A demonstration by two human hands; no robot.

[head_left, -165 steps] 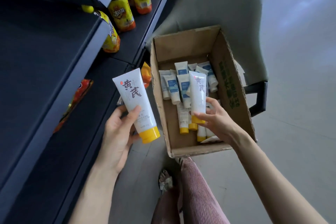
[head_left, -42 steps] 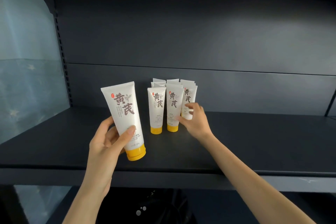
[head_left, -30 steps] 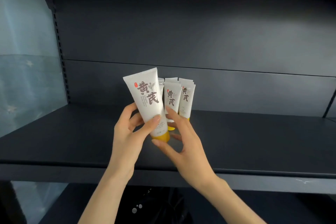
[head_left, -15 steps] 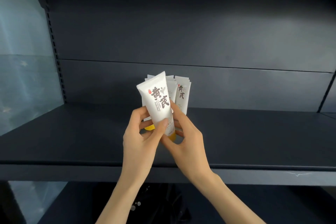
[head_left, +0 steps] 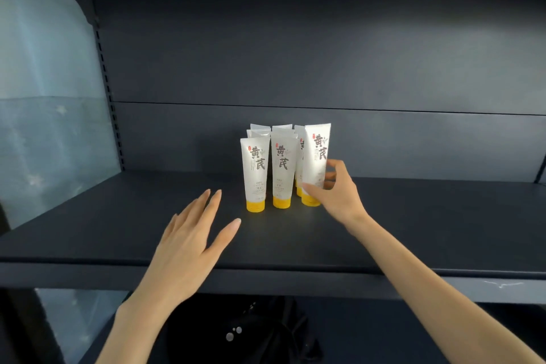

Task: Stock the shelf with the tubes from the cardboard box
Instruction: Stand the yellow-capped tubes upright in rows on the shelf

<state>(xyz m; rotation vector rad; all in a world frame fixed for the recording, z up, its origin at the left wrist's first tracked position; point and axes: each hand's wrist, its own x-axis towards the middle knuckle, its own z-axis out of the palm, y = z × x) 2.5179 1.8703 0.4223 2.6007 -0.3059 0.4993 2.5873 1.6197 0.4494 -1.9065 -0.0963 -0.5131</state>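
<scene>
Several white tubes with yellow caps stand cap-down in rows on the dark shelf (head_left: pixel 118 224). The front left tube (head_left: pixel 256 174) and the front middle tube (head_left: pixel 282 171) stand free. My right hand (head_left: pixel 334 192) grips the front right tube (head_left: pixel 316 156) low on its body, with its cap resting on the shelf. My left hand (head_left: pixel 192 233) hovers flat over the shelf in front and to the left of the tubes, fingers spread, holding nothing. The cardboard box is out of view.
The shelf's back panel (head_left: pixel 295 53) rises behind the tubes. A translucent side panel (head_left: pixel 44 97) closes the left end. Another shelf board runs overhead. Dark shapes lie below the shelf's front edge (head_left: pixel 266 278).
The tube passed from my left hand to my right, which has set it at the right front of the group. My left hand has let go and dropped back, open.
</scene>
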